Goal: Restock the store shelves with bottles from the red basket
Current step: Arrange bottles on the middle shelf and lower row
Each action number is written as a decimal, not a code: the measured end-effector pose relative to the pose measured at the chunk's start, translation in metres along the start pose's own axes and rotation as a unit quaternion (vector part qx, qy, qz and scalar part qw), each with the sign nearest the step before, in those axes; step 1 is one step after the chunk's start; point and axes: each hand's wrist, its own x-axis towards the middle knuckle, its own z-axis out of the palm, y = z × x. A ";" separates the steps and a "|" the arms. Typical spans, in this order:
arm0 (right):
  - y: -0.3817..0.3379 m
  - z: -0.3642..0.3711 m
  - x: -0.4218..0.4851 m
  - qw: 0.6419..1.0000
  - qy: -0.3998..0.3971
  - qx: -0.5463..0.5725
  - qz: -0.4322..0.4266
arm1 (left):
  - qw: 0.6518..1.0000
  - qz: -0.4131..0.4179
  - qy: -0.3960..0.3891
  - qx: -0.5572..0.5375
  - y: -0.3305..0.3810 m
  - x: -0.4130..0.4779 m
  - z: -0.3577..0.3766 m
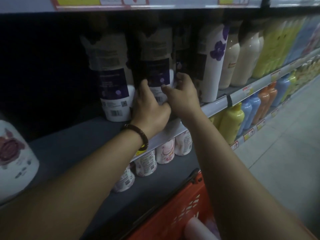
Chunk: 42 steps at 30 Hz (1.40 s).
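A store shelf [72, 144] of grey board is seen running from lower left to upper right, with another level above it whose edge carries price strips [173, 4] and a lower level beneath it; a pale floor [285, 144] is seen at the right. The red basket [181, 210] is set low in the view, just beside the lower level, and a pale bottle [199, 227] is lying in it. A large white bottle with a red flower [13, 156] is stood at the far left of the shelf, well apart from the rest. A tall bottle with a dark purple label [155, 66] is held upright near the front edge of the shelf, between a like bottle [110, 75] on its left and a white bottle with a purple flower [213, 66] on its right; its base is hidden behind the hands. The left grip [150, 111] is clasped round the lower left side of this bottle, and the right grip [181, 97] is wrapped round its lower right side, thumb laid across the front label, so that the bottle is enclosed between both. Cream bottles [242, 58] and yellow bottles [270, 49] are ranged further right. Pink-flowered bottles [164, 149] are lined on the lower level. A dark beaded bracelet [140, 134] is worn on the left wrist
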 end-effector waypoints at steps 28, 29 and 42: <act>-0.009 0.000 -0.007 1.000 -0.004 -0.008 0.015 | 0.994 -0.045 -0.099 -0.021 0.008 0.010 0.002; -0.009 -0.001 -0.008 1.000 -0.004 -0.004 0.018 | 0.994 -0.049 -0.100 -0.022 0.008 0.010 0.003; -0.017 -0.012 -0.018 0.999 -0.018 0.008 0.035 | 0.993 -0.052 -0.089 -0.050 -0.001 0.019 0.004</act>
